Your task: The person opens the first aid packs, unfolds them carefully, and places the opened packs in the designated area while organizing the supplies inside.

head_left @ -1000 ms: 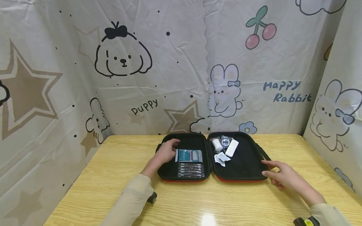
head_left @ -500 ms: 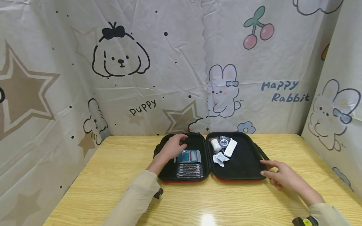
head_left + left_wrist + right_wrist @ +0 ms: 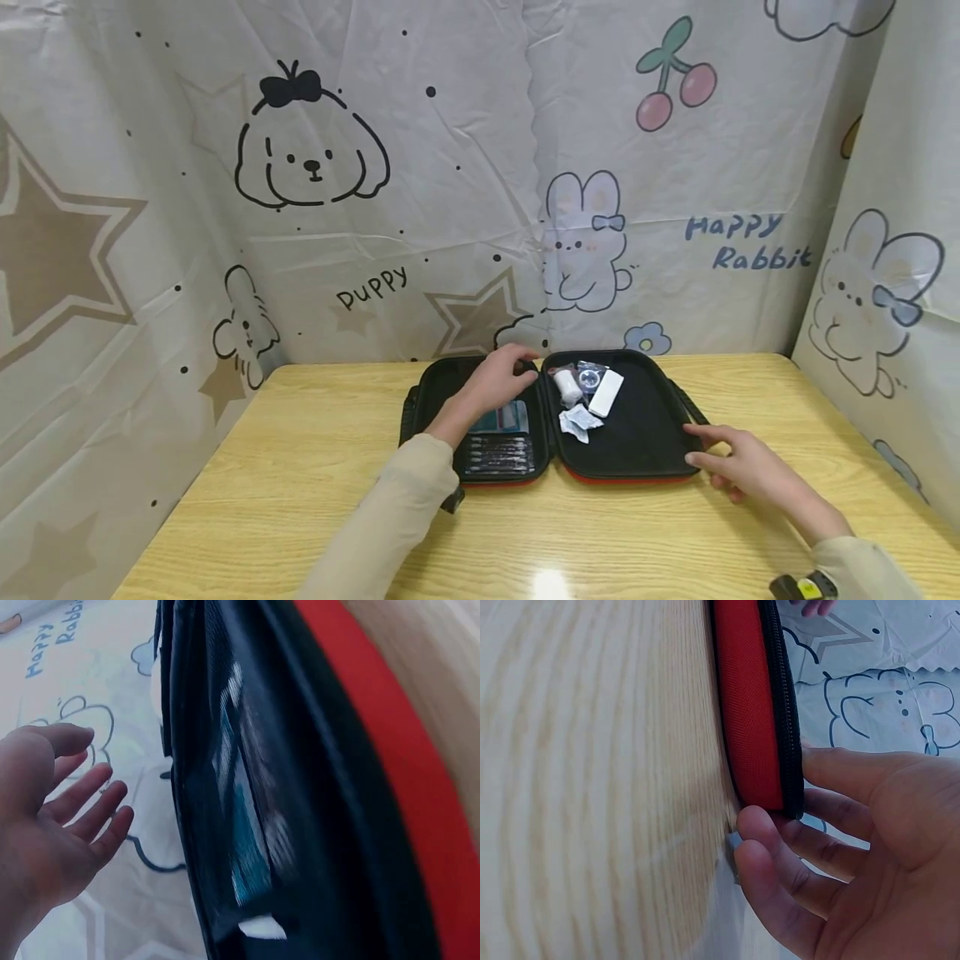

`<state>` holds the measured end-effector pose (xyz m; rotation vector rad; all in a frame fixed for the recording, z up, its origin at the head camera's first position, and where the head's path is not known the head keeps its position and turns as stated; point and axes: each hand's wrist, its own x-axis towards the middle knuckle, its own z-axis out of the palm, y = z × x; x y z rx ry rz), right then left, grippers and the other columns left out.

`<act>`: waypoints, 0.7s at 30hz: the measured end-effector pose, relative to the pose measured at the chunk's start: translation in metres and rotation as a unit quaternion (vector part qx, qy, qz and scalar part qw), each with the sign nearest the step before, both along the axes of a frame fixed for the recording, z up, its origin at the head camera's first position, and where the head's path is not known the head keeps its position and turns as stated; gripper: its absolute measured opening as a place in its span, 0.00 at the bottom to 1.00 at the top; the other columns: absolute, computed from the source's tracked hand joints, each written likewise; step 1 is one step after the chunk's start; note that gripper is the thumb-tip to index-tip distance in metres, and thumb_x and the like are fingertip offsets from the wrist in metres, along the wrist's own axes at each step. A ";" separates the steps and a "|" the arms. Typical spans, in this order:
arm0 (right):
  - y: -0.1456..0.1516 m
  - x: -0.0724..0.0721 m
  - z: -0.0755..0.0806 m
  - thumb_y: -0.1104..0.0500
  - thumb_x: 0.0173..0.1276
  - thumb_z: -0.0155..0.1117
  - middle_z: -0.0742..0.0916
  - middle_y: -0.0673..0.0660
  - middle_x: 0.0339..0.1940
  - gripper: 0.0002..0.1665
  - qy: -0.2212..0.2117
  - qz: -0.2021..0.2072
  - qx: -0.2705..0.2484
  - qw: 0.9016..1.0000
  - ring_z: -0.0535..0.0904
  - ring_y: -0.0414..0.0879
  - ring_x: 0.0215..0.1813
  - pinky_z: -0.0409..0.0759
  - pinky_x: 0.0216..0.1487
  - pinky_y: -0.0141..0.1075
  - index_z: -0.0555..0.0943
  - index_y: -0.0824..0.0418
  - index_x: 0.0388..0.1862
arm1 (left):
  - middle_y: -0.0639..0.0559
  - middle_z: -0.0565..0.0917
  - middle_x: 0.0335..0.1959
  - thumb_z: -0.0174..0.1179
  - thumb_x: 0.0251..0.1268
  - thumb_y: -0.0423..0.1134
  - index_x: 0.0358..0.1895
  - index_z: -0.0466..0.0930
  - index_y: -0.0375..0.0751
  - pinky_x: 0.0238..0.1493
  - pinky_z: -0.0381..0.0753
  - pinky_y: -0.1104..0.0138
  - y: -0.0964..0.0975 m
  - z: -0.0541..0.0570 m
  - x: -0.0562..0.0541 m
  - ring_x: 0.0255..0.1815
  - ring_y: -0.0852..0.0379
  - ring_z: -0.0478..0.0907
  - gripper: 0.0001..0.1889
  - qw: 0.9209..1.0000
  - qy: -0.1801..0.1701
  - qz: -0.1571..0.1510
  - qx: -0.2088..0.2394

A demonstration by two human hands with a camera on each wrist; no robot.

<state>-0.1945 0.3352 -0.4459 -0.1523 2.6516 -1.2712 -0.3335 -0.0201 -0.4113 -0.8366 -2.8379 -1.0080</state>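
Left grip (image 3: 495, 379) is held loose, empty, over the open zip case (image 3: 645, 425) on the desk (image 3: 330, 417); right grip (image 3: 753, 467), parted, is set against its rim. Reaching in is presumed; lowering is advised.

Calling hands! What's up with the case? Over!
Left hand empty, over the case. Right hand at its right edge. Case open, white packets inside. Left hand partly hides teal packet from head view.

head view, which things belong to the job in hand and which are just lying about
Likely part of the job:
open case
white roll
flat white item
small white packets
round item in clear wrap
teal packet
row of thin sticks

Apparently just surroundings:
wood-grain table
patterned sheet
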 end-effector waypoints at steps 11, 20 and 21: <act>-0.004 -0.001 0.001 0.54 0.70 0.66 0.76 0.59 0.40 0.39 0.005 0.001 -0.007 1.000 0.67 0.40 0.15 0.70 0.17 0.32 0.64 0.71 0.73 | 0.45 0.80 0.59 0.56 0.72 0.37 0.62 0.78 0.40 0.59 0.76 0.58 0.028 -0.002 -0.011 0.57 0.45 0.78 0.18 0.999 0.019 -0.043 -0.020; -0.003 0.001 0.001 0.55 0.69 0.66 0.76 0.60 0.41 0.39 0.002 -0.005 -0.006 1.000 0.67 0.40 0.16 0.70 0.17 0.31 0.64 0.71 0.73 | 0.49 0.79 0.65 0.53 0.71 0.29 0.63 0.79 0.44 0.67 0.71 0.60 0.046 -0.016 -0.020 0.67 0.52 0.73 0.20 0.993 0.050 -0.077 -0.080; -0.002 0.001 0.001 0.55 0.69 0.66 0.76 0.60 0.41 0.39 0.003 -0.006 -0.005 1.000 0.67 0.40 0.16 0.71 0.17 0.32 0.64 0.71 0.73 | 0.49 0.78 0.66 0.53 0.70 0.29 0.64 0.78 0.45 0.68 0.70 0.60 0.048 -0.016 -0.021 0.69 0.52 0.72 0.21 0.992 0.044 -0.084 -0.087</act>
